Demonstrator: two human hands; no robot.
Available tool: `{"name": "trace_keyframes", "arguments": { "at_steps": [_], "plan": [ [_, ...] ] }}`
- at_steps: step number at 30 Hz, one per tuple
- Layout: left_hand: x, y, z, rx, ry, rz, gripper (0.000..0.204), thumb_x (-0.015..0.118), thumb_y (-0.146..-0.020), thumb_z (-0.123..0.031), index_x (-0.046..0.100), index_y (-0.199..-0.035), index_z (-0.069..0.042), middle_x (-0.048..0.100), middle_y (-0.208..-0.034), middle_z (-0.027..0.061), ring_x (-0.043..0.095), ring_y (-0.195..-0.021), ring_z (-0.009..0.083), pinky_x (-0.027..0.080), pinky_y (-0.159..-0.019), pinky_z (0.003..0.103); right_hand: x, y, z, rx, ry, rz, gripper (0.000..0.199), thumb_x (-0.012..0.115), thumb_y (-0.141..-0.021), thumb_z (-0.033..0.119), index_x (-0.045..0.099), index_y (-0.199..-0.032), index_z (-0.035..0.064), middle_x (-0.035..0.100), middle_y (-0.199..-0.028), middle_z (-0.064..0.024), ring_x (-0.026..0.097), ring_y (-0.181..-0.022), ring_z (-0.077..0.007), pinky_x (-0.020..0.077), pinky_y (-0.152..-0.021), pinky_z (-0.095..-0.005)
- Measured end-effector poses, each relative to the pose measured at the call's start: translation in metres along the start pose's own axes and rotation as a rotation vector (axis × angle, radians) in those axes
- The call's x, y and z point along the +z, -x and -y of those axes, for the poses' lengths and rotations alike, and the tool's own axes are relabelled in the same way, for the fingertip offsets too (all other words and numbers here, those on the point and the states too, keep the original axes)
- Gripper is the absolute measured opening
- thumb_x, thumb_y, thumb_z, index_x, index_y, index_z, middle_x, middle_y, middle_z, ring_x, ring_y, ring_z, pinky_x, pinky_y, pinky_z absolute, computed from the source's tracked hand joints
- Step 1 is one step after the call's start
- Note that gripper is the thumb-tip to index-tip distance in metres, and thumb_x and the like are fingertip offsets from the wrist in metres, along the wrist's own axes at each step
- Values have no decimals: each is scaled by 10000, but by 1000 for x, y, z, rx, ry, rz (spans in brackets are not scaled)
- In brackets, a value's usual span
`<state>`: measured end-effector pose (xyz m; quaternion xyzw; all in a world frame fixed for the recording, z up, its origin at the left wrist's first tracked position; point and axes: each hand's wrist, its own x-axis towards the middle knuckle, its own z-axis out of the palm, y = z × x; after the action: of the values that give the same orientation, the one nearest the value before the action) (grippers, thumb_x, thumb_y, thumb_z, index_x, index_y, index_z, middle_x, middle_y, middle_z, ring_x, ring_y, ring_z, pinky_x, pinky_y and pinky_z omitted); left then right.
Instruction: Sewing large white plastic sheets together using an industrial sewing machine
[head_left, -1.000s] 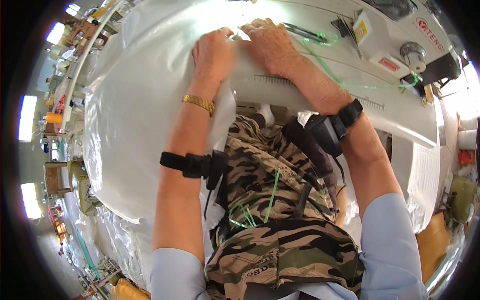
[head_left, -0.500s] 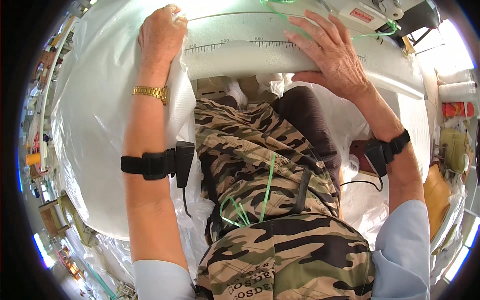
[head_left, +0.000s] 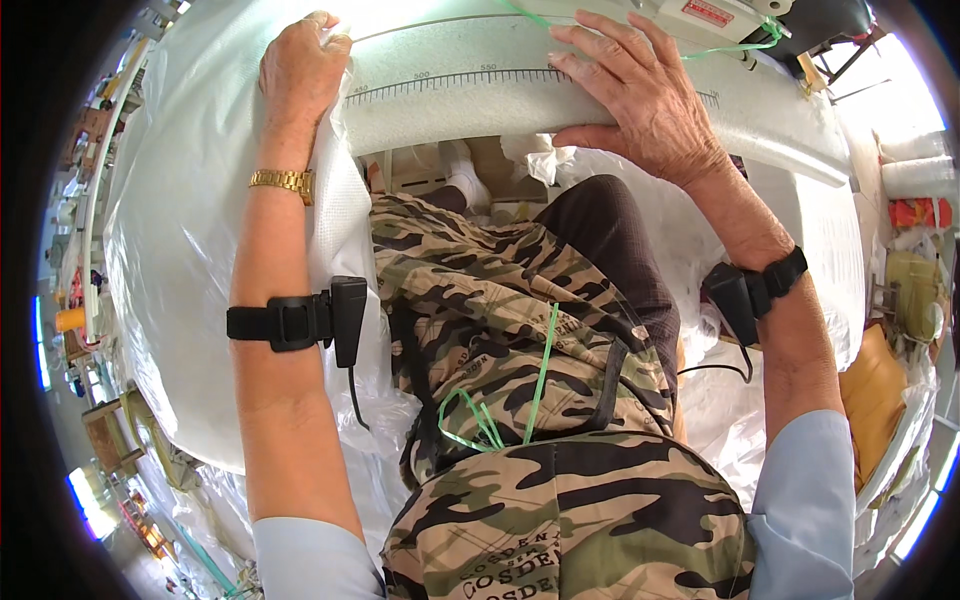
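Observation:
My left hand (head_left: pixel 298 75) grips a fold of white woven plastic sacking (head_left: pixel 190 250) at the left end of a white table edge with a printed ruler scale (head_left: pixel 470 95). The sacking hangs down over my left side in a big sheet. My right hand (head_left: pixel 645 95) lies flat with fingers spread on the sacking over the same edge, further right. A sewing machine's white body (head_left: pixel 715 15) stands just beyond my right fingers, with green thread (head_left: pixel 745 45) running past it. Black strap devices sit on both forearms, a gold watch on my left wrist.
My lap in camouflage clothing (head_left: pixel 520 330) with loose green threads fills the middle. More white sacking (head_left: pixel 720 400) is piled under the table and at right. An orange cushion-like thing (head_left: pixel 875 390) and rolls (head_left: pixel 915 175) lie at far right. Workshop clutter lines the left rim.
My hands have moved apart: the left went left along the edge with the sacking, the right shifted right and flattened. The view has tilted down a little, toward my lap.

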<state>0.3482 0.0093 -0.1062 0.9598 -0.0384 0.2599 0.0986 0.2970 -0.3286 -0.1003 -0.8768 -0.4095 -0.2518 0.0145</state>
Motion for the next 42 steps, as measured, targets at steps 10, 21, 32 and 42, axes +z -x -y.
{"name": "trace_keyframes", "arguments": {
  "at_steps": [10,21,32,42],
  "plan": [
    [6,1,2,-7,19,-9,391,575,-852,-266,673,-1138,-19,700,-1074,197,672,-998,307,495,-898,375,-9,4,-4,-85,-54,-39,681,740,-723,537,589,-1184,59,541,-1286,-105,461,-1276,-306,327,-1083,-542],
    [13,-8,15,-21,46,8,378,580,-848,-280,683,-1121,-40,704,-1060,194,674,-991,324,497,-906,397,1,3,-2,5,-14,6,775,767,-654,495,554,-1320,162,518,-1399,21,414,-1351,-185,244,-1185,-454],
    [6,5,-4,-57,54,-127,259,606,-810,-176,662,-1010,-21,661,-1028,225,603,-1008,387,462,-909,462,2,5,-7,-13,42,-6,730,676,-714,597,579,-1293,164,560,-1342,21,501,-1258,-176,279,-1158,-445],
    [15,4,0,-53,83,-144,245,609,-805,-178,659,-990,-25,666,-1005,209,606,-998,379,463,-903,457,1,4,-7,-19,24,10,720,693,-722,562,569,-1302,153,556,-1349,13,492,-1266,-182,286,-1151,-451]
  ]
}}
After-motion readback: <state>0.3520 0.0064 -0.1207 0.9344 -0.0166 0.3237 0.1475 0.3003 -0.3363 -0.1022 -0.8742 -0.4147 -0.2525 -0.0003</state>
